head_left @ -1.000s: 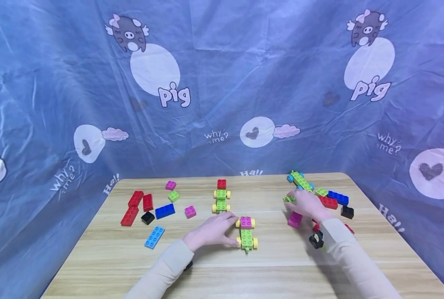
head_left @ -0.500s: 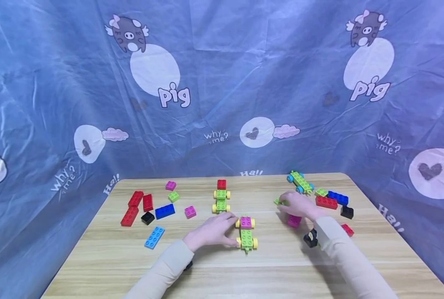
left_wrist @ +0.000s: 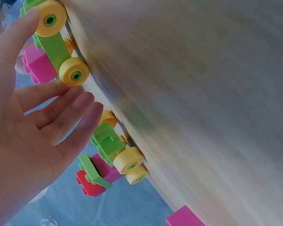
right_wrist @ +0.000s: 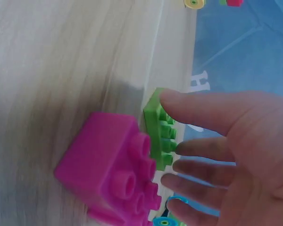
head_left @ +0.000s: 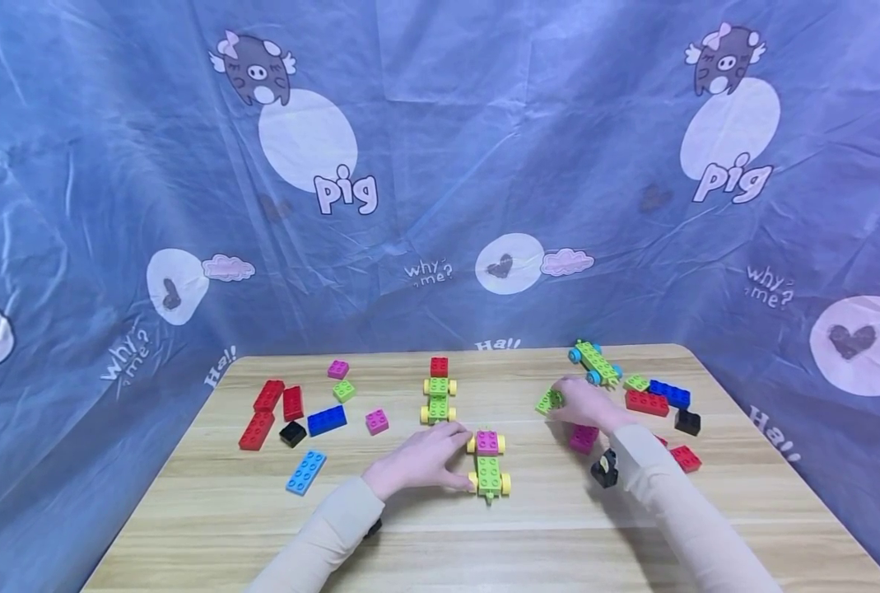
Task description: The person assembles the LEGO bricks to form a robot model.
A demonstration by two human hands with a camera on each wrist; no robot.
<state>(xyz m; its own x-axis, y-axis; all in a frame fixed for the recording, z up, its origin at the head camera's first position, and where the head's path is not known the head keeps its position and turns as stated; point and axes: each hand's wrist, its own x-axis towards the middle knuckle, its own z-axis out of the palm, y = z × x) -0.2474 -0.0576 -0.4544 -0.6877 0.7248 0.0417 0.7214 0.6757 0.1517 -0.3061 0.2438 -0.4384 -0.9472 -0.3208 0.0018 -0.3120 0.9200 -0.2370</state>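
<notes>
In the head view my left hand (head_left: 419, 459) is at the left side of a green toy car (head_left: 488, 475) with yellow wheels and a magenta brick (head_left: 487, 442) on top. The left wrist view shows its thumb and a finger at two of the car's yellow wheels (left_wrist: 74, 72). Farther right, my right hand (head_left: 586, 402) pinches a flat green brick (head_left: 547, 402) low over the table. The thumb lies at one end of that brick (right_wrist: 155, 127). A larger magenta brick (right_wrist: 101, 162) stands close beside it, below the right hand in the head view.
Another yellow-wheeled car (head_left: 438, 408) stands behind, with a red brick (head_left: 440, 366) at its far end. A blue-wheeled car (head_left: 596, 362) is at the back right. Loose bricks lie left, including a light blue one (head_left: 306, 472), and right, including a dark blue one (head_left: 669, 394).
My right hand has moved left with the flat green brick, uncovering the blue-wheeled car and red bricks at the right. My left hand has stayed at the yellow-wheeled car.
</notes>
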